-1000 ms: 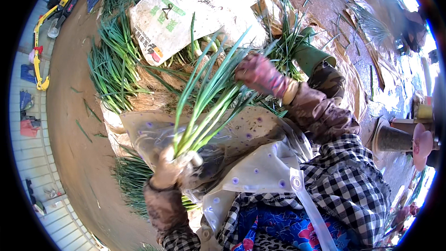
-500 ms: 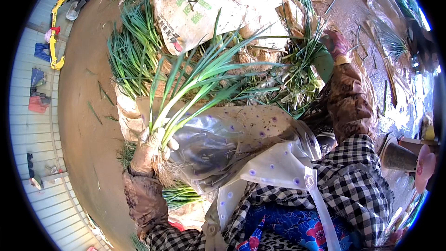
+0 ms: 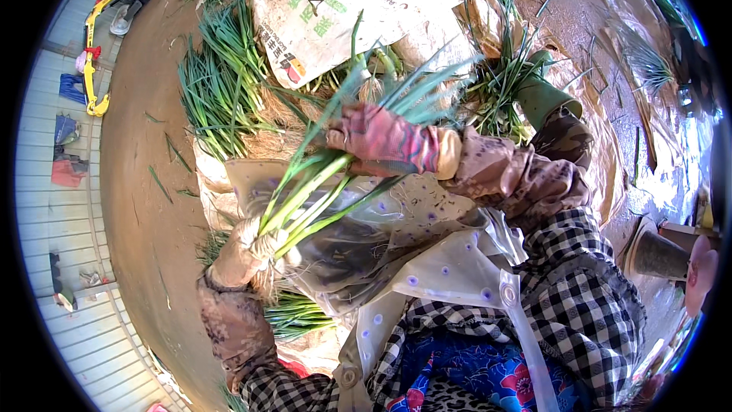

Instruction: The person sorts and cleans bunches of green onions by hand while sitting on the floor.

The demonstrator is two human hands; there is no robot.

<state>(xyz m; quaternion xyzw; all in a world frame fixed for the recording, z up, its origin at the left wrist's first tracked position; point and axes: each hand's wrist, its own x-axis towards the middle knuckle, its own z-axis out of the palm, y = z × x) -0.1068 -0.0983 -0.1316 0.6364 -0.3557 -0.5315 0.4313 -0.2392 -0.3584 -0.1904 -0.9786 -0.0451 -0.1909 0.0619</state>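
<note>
My left hand [image 3: 238, 253], in a pale, dirt-stained glove, is closed round the white root end of a bunch of green onions [image 3: 319, 192]. Thin roots hang below that fist. Across the green leaves lies my right hand [image 3: 393, 140], in a pink and purple striped glove, its fingers curled over them. The leaf tips fan out beyond it, blurred by motion. Under the bunch spreads a clear plastic apron [image 3: 442, 271] with purple dots, over my lap. Another pile of green onions [image 3: 221, 95] lies at the far left, and a smaller bundle [image 3: 296, 315] sits below my left hand.
A printed white woven sack [image 3: 351, 11] covers part of the heap ahead. Loose leaves [image 3: 499, 95] lie beside a green boot [image 3: 545, 95] on the right. A dark bucket [image 3: 657, 254] stands at the right. A yellow excavator-like arm [image 3: 91, 53] is at far left.
My right hand has come from the loose leaves at the far right to the bunch and closed over its leaves. The leaves have bent toward the right; my left hand keeps its hold.
</note>
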